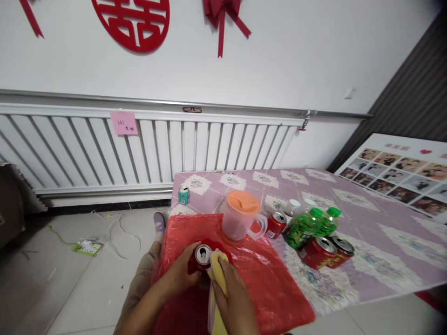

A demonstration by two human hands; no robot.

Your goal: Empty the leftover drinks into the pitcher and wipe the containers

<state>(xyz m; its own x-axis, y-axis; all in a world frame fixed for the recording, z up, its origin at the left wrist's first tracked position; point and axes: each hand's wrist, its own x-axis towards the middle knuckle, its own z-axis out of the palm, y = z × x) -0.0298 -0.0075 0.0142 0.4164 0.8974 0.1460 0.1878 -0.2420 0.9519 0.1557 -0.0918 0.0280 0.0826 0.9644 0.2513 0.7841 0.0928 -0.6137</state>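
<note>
An opened drink can (203, 255) stands upright, or nearly so, above the red plastic sheet (272, 288). Fingers of my left hand (183, 270) wrap around the can's left side. In my right hand (233, 288) is a yellow cloth (218, 272) with a pale edge, pressed to the can's right side. Just beyond the can sits a translucent pitcher (233, 225) with an orange lid. The can's lower part is hidden by my hands.
Right of the pitcher are a red can (276, 225), green bottles (303, 228), clear bottles and larger red cans (318, 252). A small teal can (184, 195) stands at the table's left edge. A white radiator (195, 144) lines the wall. A power strip (88, 247) lies on the floor.
</note>
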